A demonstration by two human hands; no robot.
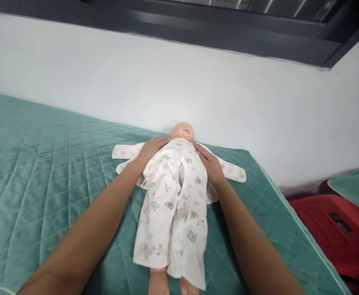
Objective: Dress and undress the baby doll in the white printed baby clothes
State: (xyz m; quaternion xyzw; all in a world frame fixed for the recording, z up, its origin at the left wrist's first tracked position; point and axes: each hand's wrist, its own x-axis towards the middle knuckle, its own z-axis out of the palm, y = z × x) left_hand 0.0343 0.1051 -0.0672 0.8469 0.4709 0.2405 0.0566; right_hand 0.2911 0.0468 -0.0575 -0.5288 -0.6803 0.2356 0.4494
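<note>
A baby doll (182, 130) lies on its back, its head close to the wall and its bare feet toward me. White patterned trousers (163, 196) cover its legs and reach up to its neck. Beneath them a white top (233, 171) is spread, with its sleeves out to both sides. My left hand (152, 148) rests at the upper left edge of the trousers, fingers extended toward the doll's neck. On the other side, my right hand (208, 162) lies along the upper right edge, its fingers partly hidden against the cloth.
A green quilted cover (59, 172) lies under the doll, its piped edge running down at the right. A white wall (243, 98) stands behind, below a dark window frame (197, 28). At the lower right is a red case (333, 233) beside another green cloth (357, 188).
</note>
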